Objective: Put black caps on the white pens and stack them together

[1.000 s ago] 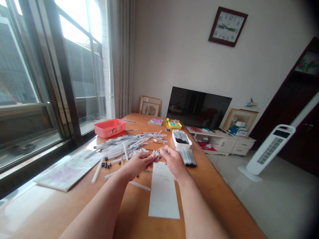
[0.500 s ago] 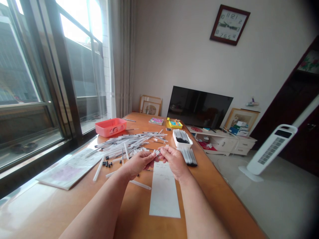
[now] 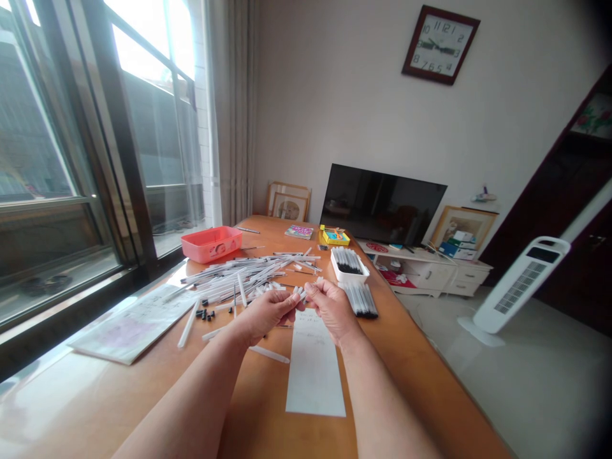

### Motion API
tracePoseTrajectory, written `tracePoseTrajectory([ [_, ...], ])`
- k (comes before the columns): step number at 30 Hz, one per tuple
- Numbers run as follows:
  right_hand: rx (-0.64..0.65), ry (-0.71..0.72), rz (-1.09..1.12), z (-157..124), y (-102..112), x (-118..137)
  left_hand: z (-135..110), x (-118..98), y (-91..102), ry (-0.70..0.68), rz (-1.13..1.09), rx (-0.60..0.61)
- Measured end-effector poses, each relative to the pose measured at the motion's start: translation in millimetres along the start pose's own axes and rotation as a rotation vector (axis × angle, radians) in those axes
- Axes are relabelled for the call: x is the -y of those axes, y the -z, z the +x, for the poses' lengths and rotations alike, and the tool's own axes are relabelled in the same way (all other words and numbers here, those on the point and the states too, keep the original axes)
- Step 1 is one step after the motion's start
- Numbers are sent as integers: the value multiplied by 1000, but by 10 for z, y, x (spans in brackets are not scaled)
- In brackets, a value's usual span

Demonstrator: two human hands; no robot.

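Observation:
My left hand (image 3: 268,312) and my right hand (image 3: 329,307) meet above the orange wooden table (image 3: 248,408), fingers pinched together on a thin white pen tube (image 3: 300,293) held between them. Under my hands lies a long white paper strip (image 3: 313,370). Behind them spreads a heap of white pen tubes (image 3: 243,275). Small black caps (image 3: 206,314) lie scattered left of my left hand. One loose tube (image 3: 268,354) rests by my left wrist.
A white tray of black-tipped pens (image 3: 349,264) and a row of finished pens (image 3: 362,299) sit to the right. A pink tray (image 3: 211,243), a printed sheet (image 3: 131,322), a yellow box (image 3: 335,238), a TV (image 3: 381,205) and a white fan (image 3: 517,287) are around.
Both hands stay pinched together on the tube with only slight finger motion. The view has shifted a little.

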State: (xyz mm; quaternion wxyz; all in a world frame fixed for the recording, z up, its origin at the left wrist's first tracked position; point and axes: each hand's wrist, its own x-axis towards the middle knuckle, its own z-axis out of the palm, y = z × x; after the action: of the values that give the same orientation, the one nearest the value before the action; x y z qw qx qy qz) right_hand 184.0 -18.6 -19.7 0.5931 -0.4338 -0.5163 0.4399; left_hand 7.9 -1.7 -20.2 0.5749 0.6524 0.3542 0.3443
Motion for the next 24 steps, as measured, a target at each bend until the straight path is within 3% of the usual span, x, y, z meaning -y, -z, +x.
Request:
tracePoseTrajectory([
  [6, 38, 24, -11, 1, 9, 10, 1, -3, -3, 9, 0, 12],
  [13, -76, 75, -133, 10, -9, -52, -6, 5, -20, 24, 18, 17],
  [19, 1, 32, -74, 10, 0, -28, 13, 39, -7, -7, -6, 14],
  [24, -88, 96, -177, 11, -4, -80, 19, 59, -27, 7, -11, 32],
])
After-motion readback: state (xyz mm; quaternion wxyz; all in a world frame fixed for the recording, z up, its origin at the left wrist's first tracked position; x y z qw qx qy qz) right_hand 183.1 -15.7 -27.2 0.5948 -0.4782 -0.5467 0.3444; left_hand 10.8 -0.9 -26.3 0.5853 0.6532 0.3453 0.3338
